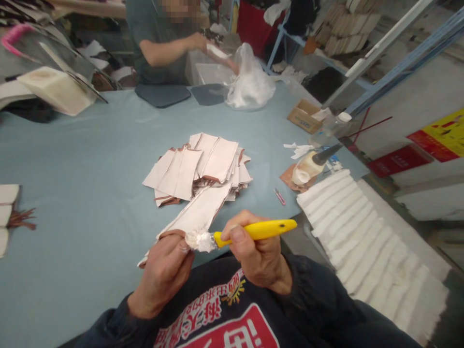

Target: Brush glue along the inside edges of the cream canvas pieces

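My right hand (253, 253) is closed around the yellow handle of a brush (266, 229). White paste coats the brush's bristles, which touch the edge of a white piece with brown trim (197, 210) beside my left fingertips. My left hand (165, 270) pinches the near end of that piece, its fingers bent. The far end of the piece rests against a pile of similar white, brown-edged pieces (213, 157) on the blue-green table (90, 159).
Across the table a person handles a clear plastic bag (250, 79). To the right are a small cardboard box (305, 116), a bottle of pale liquid (306, 169), a small red tool (279, 196) and layered white material (362, 241). More pieces (7, 212) lie far left.
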`<state>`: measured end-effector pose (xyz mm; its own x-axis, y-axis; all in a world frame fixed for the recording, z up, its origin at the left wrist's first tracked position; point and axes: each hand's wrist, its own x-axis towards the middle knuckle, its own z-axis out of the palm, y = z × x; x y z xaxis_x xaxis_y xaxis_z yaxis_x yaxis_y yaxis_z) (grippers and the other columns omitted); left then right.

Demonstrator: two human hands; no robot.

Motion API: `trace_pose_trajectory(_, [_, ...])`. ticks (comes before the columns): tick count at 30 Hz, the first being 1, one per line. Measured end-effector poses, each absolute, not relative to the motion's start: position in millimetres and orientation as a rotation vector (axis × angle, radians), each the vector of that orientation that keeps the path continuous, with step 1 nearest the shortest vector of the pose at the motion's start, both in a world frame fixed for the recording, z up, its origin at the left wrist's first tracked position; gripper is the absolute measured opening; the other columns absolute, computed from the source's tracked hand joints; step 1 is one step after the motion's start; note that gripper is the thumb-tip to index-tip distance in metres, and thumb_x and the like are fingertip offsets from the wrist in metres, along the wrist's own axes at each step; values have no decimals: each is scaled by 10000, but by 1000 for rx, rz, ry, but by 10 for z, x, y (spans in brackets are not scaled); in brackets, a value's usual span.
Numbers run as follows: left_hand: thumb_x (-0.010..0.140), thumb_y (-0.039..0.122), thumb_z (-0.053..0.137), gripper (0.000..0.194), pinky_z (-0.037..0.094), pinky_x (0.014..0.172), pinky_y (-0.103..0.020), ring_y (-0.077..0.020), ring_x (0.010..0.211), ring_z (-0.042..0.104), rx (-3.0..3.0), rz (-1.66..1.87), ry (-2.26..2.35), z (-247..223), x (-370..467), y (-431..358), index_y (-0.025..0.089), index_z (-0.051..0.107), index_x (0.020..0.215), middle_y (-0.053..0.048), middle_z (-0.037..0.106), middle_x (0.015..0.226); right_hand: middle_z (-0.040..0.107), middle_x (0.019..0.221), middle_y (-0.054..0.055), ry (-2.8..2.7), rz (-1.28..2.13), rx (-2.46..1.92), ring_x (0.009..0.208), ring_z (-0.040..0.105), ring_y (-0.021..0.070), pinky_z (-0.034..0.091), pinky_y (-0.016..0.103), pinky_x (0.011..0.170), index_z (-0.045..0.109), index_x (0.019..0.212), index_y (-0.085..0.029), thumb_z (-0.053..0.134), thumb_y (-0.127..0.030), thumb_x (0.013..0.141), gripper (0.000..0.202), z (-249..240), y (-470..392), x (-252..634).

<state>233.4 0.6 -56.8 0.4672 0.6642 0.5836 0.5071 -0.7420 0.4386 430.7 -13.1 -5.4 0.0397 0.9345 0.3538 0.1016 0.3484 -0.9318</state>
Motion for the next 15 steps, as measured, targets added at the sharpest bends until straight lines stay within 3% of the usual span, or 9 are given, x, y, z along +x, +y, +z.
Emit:
trace_pose_trajectory(3, [862,-33,550,255,421,626,-286,-153,589,502,2523,1163,1001,-601,2332,-9,216,556,810,31,497,615,612,601,-33,-1397,828,-996,402,457,82,403,225,396,655,792,-210,545,-336,982,253,-84,-126,4329])
trace_pose_trajectory(6, [838,-55,542,306,416,615,-292,-163,591,515,2494,1183,999,-601,2332,-13,229,501,732,28,496,596,556,564,-54,-1267,798,-1033,378,431,82,391,216,372,653,838,-216,528,-374,1006,263,-130,-87,4363])
trace_pose_trajectory(11, [851,-49,526,273,428,613,-286,-169,618,551,2483,1151,968,-572,2299,-1,214,556,785,6,551,622,636,599,-34,-1565,664,-943,453,556,109,497,251,473,640,800,-239,485,-371,1023,301,-136,-88,4365])
trace_pose_trajectory(15, [860,-47,533,283,434,625,-289,-173,629,546,2499,1160,974,-590,2267,8,219,524,764,1,556,627,645,610,-30,-1553,563,-982,484,598,119,507,252,473,633,807,-251,472,-340,1022,283,-150,-69,4371])
